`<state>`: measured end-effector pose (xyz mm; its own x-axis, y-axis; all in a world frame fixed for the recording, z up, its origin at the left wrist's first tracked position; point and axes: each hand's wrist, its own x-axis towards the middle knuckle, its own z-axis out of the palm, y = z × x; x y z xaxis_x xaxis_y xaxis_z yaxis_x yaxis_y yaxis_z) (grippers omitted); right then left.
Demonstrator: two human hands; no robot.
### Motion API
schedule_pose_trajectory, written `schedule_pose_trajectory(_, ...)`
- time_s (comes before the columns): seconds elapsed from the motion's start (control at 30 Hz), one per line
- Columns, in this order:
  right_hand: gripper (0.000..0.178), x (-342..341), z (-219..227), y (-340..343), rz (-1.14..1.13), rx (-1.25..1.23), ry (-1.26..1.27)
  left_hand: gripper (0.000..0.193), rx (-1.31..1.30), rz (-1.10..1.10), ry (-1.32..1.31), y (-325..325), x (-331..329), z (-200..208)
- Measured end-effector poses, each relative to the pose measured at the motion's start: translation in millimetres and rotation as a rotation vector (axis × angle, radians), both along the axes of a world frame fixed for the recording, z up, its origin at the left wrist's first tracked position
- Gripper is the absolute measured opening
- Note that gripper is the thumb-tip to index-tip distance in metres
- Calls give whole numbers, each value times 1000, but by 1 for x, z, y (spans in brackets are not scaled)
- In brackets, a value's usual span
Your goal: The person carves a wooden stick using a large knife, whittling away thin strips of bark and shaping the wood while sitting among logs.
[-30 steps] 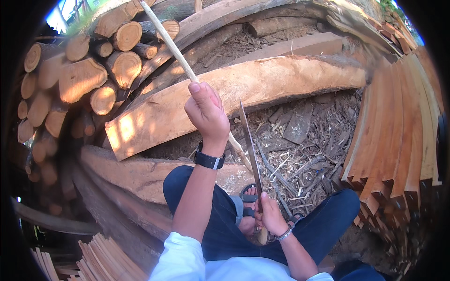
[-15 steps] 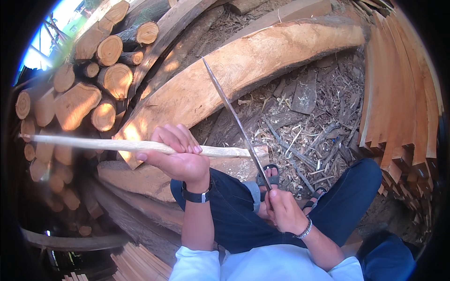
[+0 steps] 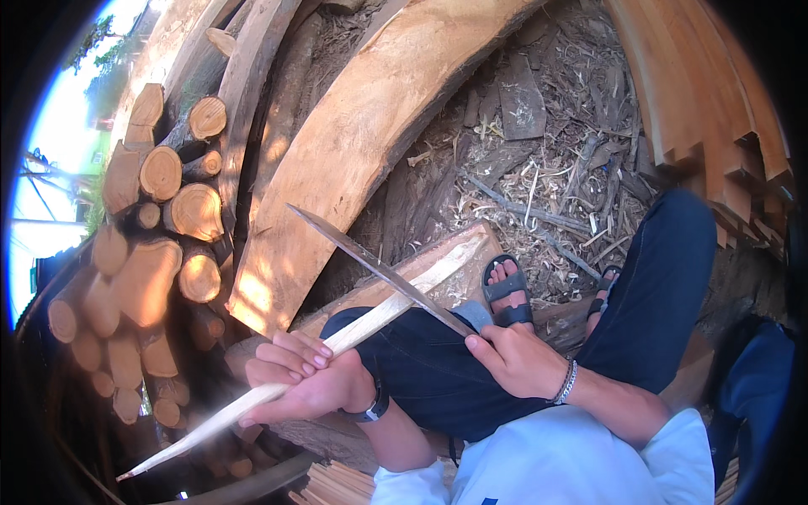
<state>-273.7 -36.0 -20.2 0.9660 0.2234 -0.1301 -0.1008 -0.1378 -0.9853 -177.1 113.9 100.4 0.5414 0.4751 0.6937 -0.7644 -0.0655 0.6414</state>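
My left hand (image 3: 307,379) is wrapped round a pale, peeled wooden stick (image 3: 374,320). The stick slants from a sharp tip at the lower left up to its far end over a wooden block (image 3: 438,263) by my feet. In my right hand (image 3: 523,360) is a machete (image 3: 358,251) with a long, narrow blade; its handle is hidden in my fingers. The blade crosses over the stick between my two hands and points up and left. Whether its edge touches the stick, I cannot tell.
A broad curved slab (image 3: 370,126) lies ahead. Cut logs (image 3: 195,212) are stacked at left, and sawn planks (image 3: 690,93) at upper right. Shavings and bark (image 3: 547,189) cover the ground near my sandalled foot (image 3: 507,290). Thin strips (image 3: 337,486) lie at the bottom edge.
The stick has swung from nearly level to a steep slant, its tip now low at left. My left hand has come lower, and the blade has tilted further left across the stick.
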Motion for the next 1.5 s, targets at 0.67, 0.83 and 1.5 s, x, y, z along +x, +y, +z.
schedule_pose_trajectory(0.67, 56, -17, -13, -1, 30, 16, 80, 67, 22, -93, -40, 8, -28, -13)
schedule_pose_trajectory(0.83, 57, -18, 12, -7, 54, 111, 64, 66, 18, -104, -20, 10, -30, -14)
schedule_pose_trajectory(1.5, 57, -19, 26, -6, 150, 36, 37, 65, 27, -118, -63, 5, -31, -16)
